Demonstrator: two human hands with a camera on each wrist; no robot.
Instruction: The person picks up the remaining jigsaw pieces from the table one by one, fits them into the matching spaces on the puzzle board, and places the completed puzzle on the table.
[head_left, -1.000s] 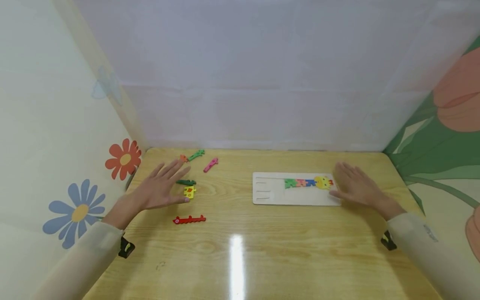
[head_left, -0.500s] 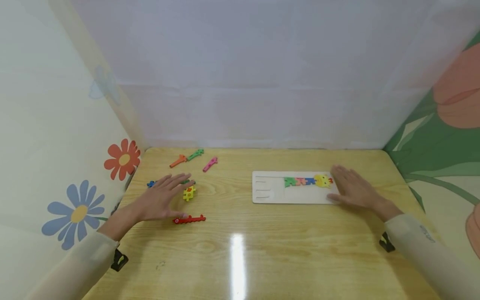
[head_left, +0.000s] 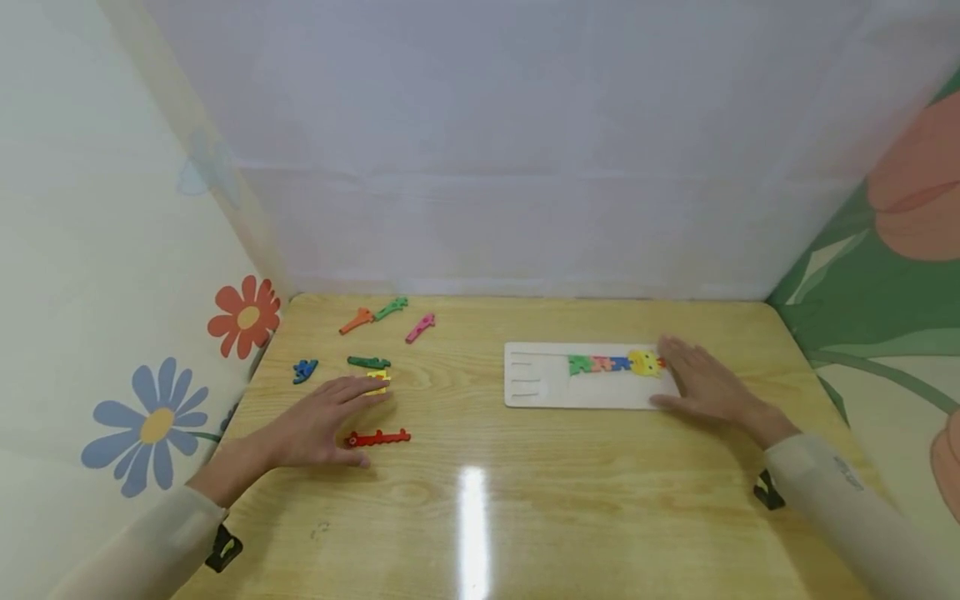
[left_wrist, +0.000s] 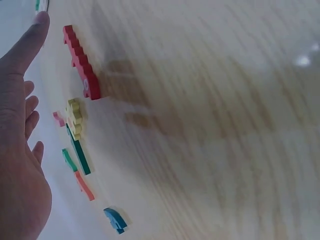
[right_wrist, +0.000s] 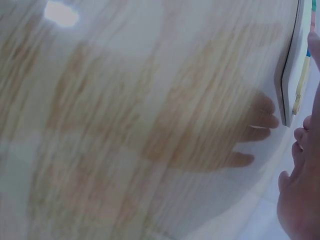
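The left hand [head_left: 318,425], spread and empty, is beside the red piece [head_left: 384,438] at left; the right hand [head_left: 705,387], likewise, is at the right end of the board [head_left: 551,396]. Pinching the red piece's long edges should suit.

We find soft, even light in the head view, a white streak of glare [head_left: 474,533] down the table [head_left: 600,500], and hazier wrist views with brownish shadows [right_wrist: 200,135].
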